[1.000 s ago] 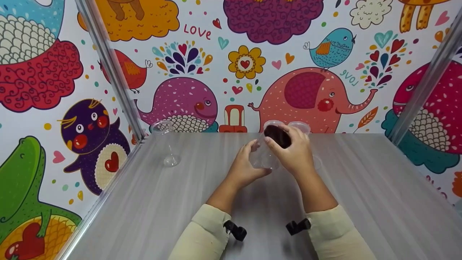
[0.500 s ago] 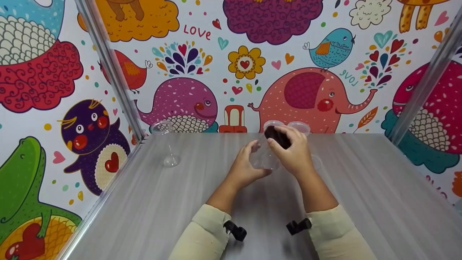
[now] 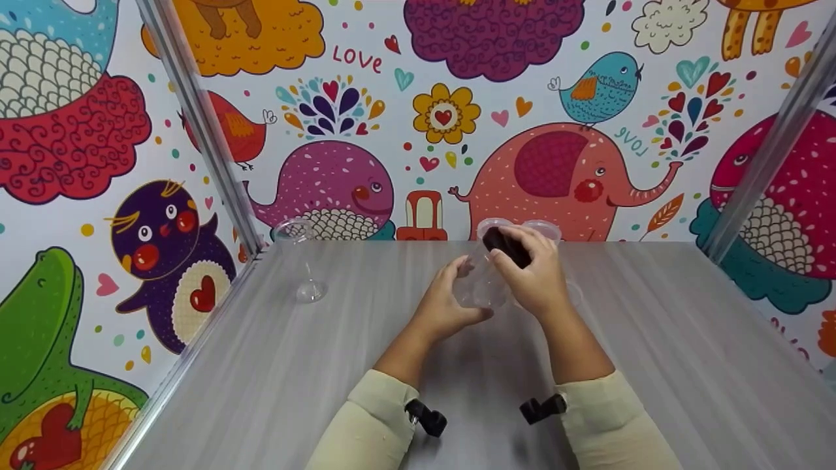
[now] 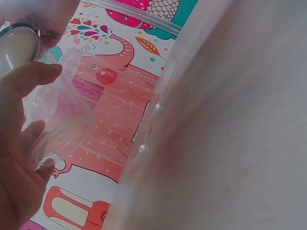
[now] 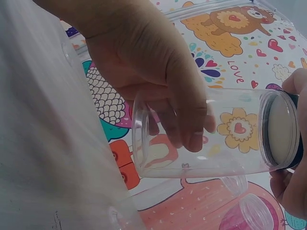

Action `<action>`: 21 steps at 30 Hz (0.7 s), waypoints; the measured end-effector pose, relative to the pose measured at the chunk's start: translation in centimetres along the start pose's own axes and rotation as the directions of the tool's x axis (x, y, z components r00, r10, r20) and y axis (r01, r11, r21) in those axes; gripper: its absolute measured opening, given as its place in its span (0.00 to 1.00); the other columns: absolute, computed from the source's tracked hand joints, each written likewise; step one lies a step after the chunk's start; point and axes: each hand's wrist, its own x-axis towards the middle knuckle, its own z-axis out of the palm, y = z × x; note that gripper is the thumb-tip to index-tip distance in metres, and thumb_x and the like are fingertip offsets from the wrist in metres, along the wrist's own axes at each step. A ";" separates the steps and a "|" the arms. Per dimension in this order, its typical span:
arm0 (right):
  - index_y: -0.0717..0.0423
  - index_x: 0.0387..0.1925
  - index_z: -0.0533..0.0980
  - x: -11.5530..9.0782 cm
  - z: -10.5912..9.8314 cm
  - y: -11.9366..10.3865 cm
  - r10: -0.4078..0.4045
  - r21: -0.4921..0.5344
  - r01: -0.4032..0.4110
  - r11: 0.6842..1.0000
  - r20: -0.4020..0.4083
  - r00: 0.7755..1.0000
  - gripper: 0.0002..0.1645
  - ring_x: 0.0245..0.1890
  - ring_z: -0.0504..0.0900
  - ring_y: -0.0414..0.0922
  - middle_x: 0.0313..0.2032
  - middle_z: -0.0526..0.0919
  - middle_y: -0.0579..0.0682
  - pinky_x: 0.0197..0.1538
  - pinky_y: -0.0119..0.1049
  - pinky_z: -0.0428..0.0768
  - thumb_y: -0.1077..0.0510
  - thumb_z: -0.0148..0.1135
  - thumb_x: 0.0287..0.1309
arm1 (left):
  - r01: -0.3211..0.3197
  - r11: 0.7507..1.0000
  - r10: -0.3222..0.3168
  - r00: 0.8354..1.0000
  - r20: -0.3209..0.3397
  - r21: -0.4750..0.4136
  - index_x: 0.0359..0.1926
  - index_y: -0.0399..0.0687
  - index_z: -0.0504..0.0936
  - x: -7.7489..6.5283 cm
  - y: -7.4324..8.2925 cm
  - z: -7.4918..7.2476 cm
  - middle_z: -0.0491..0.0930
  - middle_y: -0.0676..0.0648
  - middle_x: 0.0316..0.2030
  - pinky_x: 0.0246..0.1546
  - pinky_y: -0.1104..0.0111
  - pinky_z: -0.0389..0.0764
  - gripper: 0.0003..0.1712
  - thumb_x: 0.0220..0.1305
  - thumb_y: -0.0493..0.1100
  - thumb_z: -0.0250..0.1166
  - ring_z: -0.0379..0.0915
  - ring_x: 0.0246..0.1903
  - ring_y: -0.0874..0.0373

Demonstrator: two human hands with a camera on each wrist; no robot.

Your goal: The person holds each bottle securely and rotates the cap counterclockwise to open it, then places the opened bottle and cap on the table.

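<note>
My left hand (image 3: 450,300) grips a clear plastic jar (image 5: 220,153) around its side, with the jar tilted so that its mouth points up and right. Over that mouth, my right hand (image 3: 539,274) holds a dark round lid (image 3: 506,248) between thumb and fingers. Through the jar wall in the right wrist view, the lid's pale inner face (image 5: 282,129) shows against the rim. The left wrist view shows the left thumb and fingers spread round the jar's lower part.
Two more clear jars stand behind the hands, a middle one (image 3: 494,224) and a right one (image 3: 550,228), partly hidden. Another clear jar (image 3: 302,261) stands uncapped at the left of the grey table (image 3: 248,372). Patterned panels (image 3: 444,189) and metal posts (image 3: 209,143) bound the table.
My right hand and the lid have shifted and turned slightly to the right at the jar's mouth. The left hand stays nearly in place around the jar.
</note>
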 end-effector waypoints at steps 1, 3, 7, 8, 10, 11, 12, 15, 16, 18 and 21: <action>0.45 0.67 0.81 0.0 -0.1 0.0 -0.001 0.006 0.001 1.000 -0.005 1.000 0.29 0.72 0.69 0.56 0.70 0.80 0.52 0.70 0.64 0.73 0.46 0.68 0.65 | 0.000 1.000 0.000 1.000 -0.002 0.000 0.80 0.58 0.64 0.0 0.0 0.0 0.73 0.52 0.73 0.72 0.41 0.77 0.60 0.48 0.51 0.86 0.71 0.73 0.48; 0.46 0.67 0.81 0.0 -0.2 0.0 -0.006 0.019 0.007 1.000 -0.015 1.000 0.29 0.72 0.69 0.56 0.70 0.80 0.53 0.71 0.64 0.72 0.46 0.68 0.66 | 0.004 1.000 -0.004 1.000 -0.007 -0.002 0.80 0.59 0.64 0.0 -0.1 0.0 0.73 0.52 0.73 0.71 0.41 0.77 0.60 0.49 0.50 0.86 0.71 0.73 0.48; 0.45 0.66 0.81 0.1 -0.3 0.0 -0.025 0.039 0.027 0.999 -0.045 0.999 0.28 0.71 0.70 0.56 0.69 0.81 0.53 0.71 0.63 0.72 0.46 0.68 0.66 | 0.023 1.000 -0.023 0.999 -0.029 -0.004 0.79 0.62 0.64 0.1 -0.4 -0.1 0.74 0.53 0.72 0.71 0.40 0.77 0.60 0.48 0.53 0.86 0.71 0.73 0.49; 0.45 0.66 0.81 0.1 -0.3 0.0 -0.030 0.044 0.032 0.999 -0.050 0.998 0.28 0.70 0.70 0.55 0.68 0.81 0.53 0.71 0.63 0.72 0.46 0.68 0.66 | 0.031 1.000 -0.031 0.999 -0.036 -0.003 0.79 0.63 0.64 0.1 -0.5 -0.2 0.74 0.54 0.72 0.71 0.40 0.77 0.60 0.48 0.54 0.86 0.71 0.73 0.51; 0.44 0.66 0.81 0.1 -0.3 0.0 -0.033 0.052 0.036 0.998 -0.059 0.998 0.29 0.69 0.70 0.54 0.68 0.80 0.53 0.69 0.62 0.73 0.46 0.69 0.65 | 0.044 0.999 -0.045 0.998 -0.050 -0.011 0.79 0.65 0.63 0.1 -0.6 -0.3 0.74 0.54 0.72 0.72 0.40 0.77 0.60 0.48 0.55 0.86 0.71 0.73 0.52; 0.44 0.66 0.81 0.1 -0.3 -0.1 -0.031 0.058 0.035 0.998 -0.061 0.998 0.29 0.68 0.70 0.54 0.68 0.79 0.53 0.68 0.61 0.73 0.46 0.69 0.65 | 0.050 0.999 -0.051 0.997 -0.056 -0.018 0.79 0.66 0.63 0.1 -0.7 -0.5 0.73 0.55 0.72 0.72 0.40 0.76 0.60 0.48 0.56 0.86 0.70 0.73 0.53; 0.44 0.66 0.81 0.1 -0.3 -0.1 -0.029 0.064 0.033 0.997 -0.062 0.998 0.29 0.68 0.70 0.54 0.68 0.79 0.53 0.67 0.61 0.74 0.46 0.70 0.65 | 0.054 0.998 -0.056 0.997 -0.062 -0.023 0.79 0.66 0.63 0.1 -0.7 -0.6 0.73 0.55 0.73 0.72 0.40 0.76 0.60 0.47 0.56 0.86 0.70 0.73 0.53; 0.44 0.66 0.80 0.1 -0.4 0.0 -0.018 0.076 0.023 0.997 -0.068 0.998 0.30 0.68 0.69 0.53 0.68 0.77 0.54 0.65 0.59 0.74 0.46 0.70 0.64 | 0.062 0.997 -0.065 0.995 -0.075 -0.040 0.79 0.66 0.63 0.3 -1.0 -1.1 0.72 0.55 0.73 0.72 0.39 0.76 0.61 0.47 0.57 0.86 0.70 0.74 0.53; 0.44 0.67 0.80 0.1 -0.4 -0.1 -0.017 0.081 0.023 0.996 -0.072 0.997 0.30 0.68 0.69 0.53 0.68 0.77 0.54 0.64 0.58 0.74 0.46 0.70 0.64 | 0.063 0.997 -0.066 0.995 -0.079 -0.044 0.80 0.65 0.63 0.3 -1.1 -1.2 0.72 0.54 0.73 0.72 0.39 0.76 0.62 0.47 0.58 0.86 0.69 0.74 0.52; 0.44 0.67 0.80 0.2 -0.4 -0.1 -0.017 0.087 0.025 0.996 -0.082 0.996 0.30 0.67 0.69 0.53 0.68 0.77 0.54 0.64 0.57 0.74 0.46 0.71 0.63 | 0.067 0.997 -0.071 0.993 -0.090 -0.048 0.80 0.65 0.62 0.3 -1.3 -1.6 0.71 0.54 0.74 0.71 0.39 0.77 0.63 0.46 0.61 0.86 0.69 0.75 0.50; 0.45 0.67 0.79 0.2 -0.4 -0.1 -0.012 0.099 0.021 0.995 -0.089 0.996 0.31 0.66 0.70 0.53 0.67 0.77 0.55 0.64 0.55 0.75 0.47 0.71 0.62 | 0.073 0.995 -0.079 0.991 -0.107 -0.063 0.81 0.65 0.60 0.4 -1.8 -2.1 0.70 0.52 0.75 0.71 0.38 0.76 0.64 0.47 0.63 0.86 0.68 0.76 0.48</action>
